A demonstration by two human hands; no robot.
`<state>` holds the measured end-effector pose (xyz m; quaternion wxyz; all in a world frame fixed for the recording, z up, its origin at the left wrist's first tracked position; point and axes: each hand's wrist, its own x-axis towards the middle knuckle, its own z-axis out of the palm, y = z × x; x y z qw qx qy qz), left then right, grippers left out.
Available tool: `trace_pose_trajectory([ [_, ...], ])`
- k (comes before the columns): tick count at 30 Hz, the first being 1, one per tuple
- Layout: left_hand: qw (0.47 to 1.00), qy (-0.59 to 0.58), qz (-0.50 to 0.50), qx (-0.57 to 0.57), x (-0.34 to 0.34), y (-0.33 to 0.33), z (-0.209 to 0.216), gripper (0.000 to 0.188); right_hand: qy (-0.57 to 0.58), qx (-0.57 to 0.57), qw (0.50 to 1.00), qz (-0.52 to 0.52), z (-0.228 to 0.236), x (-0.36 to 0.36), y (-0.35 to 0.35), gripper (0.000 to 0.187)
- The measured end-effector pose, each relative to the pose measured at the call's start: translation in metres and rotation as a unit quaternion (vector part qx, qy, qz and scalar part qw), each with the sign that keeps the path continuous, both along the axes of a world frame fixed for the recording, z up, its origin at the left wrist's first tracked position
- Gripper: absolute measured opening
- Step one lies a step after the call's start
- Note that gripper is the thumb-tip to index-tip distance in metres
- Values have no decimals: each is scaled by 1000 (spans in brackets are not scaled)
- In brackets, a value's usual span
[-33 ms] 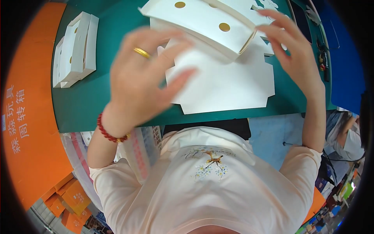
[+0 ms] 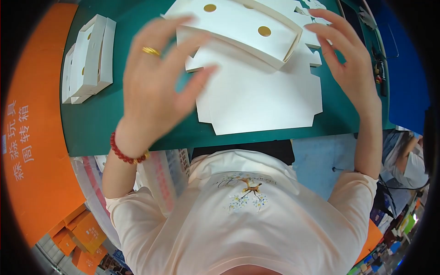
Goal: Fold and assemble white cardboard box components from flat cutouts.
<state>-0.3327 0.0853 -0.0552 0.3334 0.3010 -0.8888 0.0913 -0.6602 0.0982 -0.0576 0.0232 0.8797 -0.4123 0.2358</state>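
The long white cardboard box with round holes (image 2: 236,20) sits on a flat white cardboard sheet (image 2: 261,101) on the green desk (image 2: 105,133). It looks light and stiff, but easy to dent; its short ends seem best to hold. The left hand (image 2: 158,82) has its grip spread; the right hand (image 2: 350,57) has loosely curved, parted fingers. Orange boxes (image 2: 89,231) are at left.

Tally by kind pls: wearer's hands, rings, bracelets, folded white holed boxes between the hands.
Hands: 2 (left hand, right hand)
Gold ring: 1
Red bead bracelet: 1
Folded white box with holes, between the hands: 1
Total: 5
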Motion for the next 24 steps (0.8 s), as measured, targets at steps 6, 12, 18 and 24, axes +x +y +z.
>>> trace_pose_trajectory([
  [6, 988, -89, 125, -4, 21, -32, -22, 47, -86, 185, 979, -4, 0, 54, 21, 29],
  [12, 983, -116, 23, 138, 6, 23, 3, 44, -12, -31, 996, -86, -25, -5, -5, 22],
  [18, 972, -6, -143, 186, 4, 34, -1, 42, -95, 5, 984, -151, 4, 37, 1, 11],
  [24, 983, -71, -131, 107, -20, 12, -25, 34, -99, 182, 974, 93, -3, 34, 20, 38],
])
